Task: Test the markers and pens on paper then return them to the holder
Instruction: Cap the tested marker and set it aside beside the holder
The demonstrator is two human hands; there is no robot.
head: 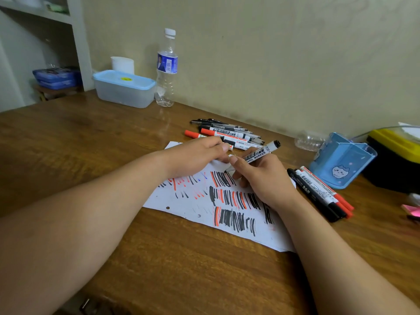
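Note:
My right hand [261,176] grips a white board marker [261,152] with a black end, its tip down on the white paper [193,210], which is covered in black and red strokes. My left hand [195,155] rests on the paper's far edge with its fingers curled; whether it holds a cap is hidden. A pile of red and black markers and pens [229,134] lies beyond the paper. Several more markers [320,192] lie right of the paper. The blue holder [341,162] with a cat drawing stands at the right.
A lidded plastic box [123,88] and a water bottle [167,69] stand at the back by the wall. A black and yellow box [395,155] sits at the far right, with pink sticky notes [411,210] in front. A crushed bottle [308,140] lies behind the holder.

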